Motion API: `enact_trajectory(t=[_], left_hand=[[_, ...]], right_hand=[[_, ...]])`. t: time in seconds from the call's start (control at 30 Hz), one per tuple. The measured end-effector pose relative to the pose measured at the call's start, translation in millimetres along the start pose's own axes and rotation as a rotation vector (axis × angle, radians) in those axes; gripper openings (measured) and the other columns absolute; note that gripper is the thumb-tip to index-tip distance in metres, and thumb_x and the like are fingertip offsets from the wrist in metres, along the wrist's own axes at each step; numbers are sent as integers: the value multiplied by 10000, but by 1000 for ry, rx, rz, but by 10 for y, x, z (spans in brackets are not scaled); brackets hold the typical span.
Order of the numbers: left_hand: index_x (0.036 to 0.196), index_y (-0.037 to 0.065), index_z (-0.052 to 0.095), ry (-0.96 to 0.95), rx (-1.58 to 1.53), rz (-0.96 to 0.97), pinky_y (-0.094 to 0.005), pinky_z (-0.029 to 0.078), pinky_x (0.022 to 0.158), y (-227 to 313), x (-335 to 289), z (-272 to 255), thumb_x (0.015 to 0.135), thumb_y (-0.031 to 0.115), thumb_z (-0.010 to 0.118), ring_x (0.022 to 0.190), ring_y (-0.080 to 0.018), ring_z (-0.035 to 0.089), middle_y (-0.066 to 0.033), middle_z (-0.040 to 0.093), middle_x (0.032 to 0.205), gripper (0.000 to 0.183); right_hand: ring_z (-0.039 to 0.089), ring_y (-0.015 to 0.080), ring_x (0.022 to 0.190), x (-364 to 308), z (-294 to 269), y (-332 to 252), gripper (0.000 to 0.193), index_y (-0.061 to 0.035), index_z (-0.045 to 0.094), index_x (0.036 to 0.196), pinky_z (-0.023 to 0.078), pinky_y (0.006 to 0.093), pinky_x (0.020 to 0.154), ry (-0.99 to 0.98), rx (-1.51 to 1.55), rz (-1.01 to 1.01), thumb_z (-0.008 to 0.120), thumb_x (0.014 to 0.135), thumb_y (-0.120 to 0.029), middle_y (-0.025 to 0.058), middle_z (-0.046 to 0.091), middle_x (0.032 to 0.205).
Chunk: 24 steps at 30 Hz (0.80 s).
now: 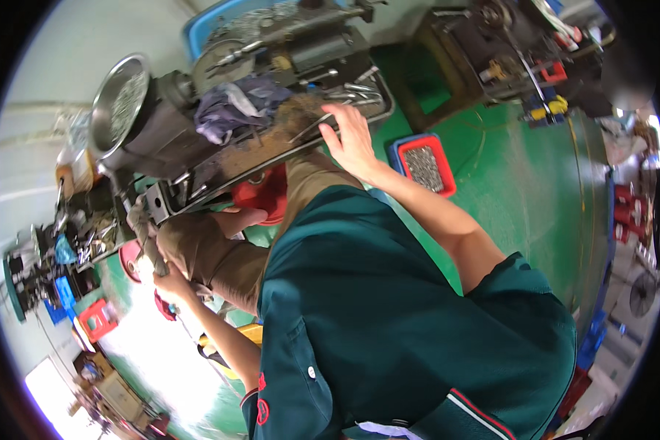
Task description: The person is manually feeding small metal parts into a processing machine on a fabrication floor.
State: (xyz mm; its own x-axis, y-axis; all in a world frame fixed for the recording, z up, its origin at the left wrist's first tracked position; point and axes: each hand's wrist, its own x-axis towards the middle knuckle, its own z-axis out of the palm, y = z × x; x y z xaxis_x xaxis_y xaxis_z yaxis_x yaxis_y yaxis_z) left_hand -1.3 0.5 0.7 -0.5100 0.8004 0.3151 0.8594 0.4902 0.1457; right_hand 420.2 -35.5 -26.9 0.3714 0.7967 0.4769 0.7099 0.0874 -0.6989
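My left hand [171, 286] is closed round the lower end of a long lever [148, 246]. The lever looks wrapped in greyish-brown cloth and runs up toward the machine. My right hand [353, 145] is at the front right of the machine's worn tray [253, 150], fingers apart, with no object visible in it. Just left of those fingers a thin metal rod [306, 132] lies on the tray. Several metal tools [356, 94] lie beyond the hand. A crumpled purple-grey rag [238, 106] rests on the tray farther left.
A metal bowl [95, 117] of small parts sits at the machine's left. A blue tub [194, 37] of metal pieces stands behind. On the green floor to the right is a red basket [447, 172] of small parts. A red bucket [260, 198] sits under the tray.
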Motion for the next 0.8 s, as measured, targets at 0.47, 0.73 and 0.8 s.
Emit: enact_trajectory(t=[0.47,0.73,0.8], left_hand=[[837,66,581,15,-102,-95,-426,448,589,145,-105,-88,633,315,585,656,-351,578,-185,590,679,322],[909,100,564,-39,-119,-140,-421,441,601,134,-100,-69,641,305,588,673,-344,569,-171,593,725,338],[805,78,537,-32,-146,-151,-429,436,575,174,-89,-90,641,297,584,647,-356,561,-174,577,678,277]], right_hand=[[440,245,872,1104,871,-782,348,-127,539,1046,354,364,729,-354,-246,-613,581,714,-222,63,480,944],[457,240,824,1173,1088,-693,172,-103,531,865,344,357,678,-309,-282,-624,554,723,-197,56,489,874],[461,248,837,1178,1111,-685,170,-94,509,852,344,363,681,-312,-304,-598,550,724,-199,64,498,884]])
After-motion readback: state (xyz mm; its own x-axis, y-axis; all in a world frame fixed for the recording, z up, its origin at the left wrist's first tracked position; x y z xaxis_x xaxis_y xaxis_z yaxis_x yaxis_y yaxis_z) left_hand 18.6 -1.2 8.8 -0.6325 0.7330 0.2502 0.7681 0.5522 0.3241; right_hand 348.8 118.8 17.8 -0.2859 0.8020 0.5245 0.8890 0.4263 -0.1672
